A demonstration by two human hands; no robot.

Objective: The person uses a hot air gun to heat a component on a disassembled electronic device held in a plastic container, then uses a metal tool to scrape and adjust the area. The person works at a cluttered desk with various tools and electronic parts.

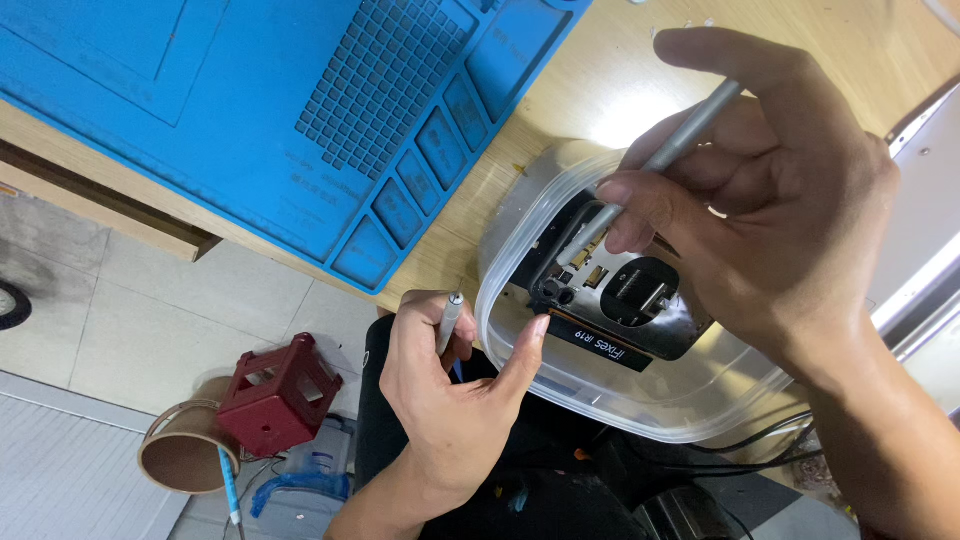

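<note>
Left hand (450, 395) pinches clear tub (640, 390) rim (steadying it); right hand (770, 200) grips grey tool (655, 160), tip on the metal device (620, 295) inside

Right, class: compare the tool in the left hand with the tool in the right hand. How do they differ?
The left hand tucks its tool in the fist, only a short tip showing; the right hand holds its tool like a pen, much of the shaft visible. The left tool is clear of the container; the right tool's tip reaches down into it. Both are slim, grey and metallic.
</note>
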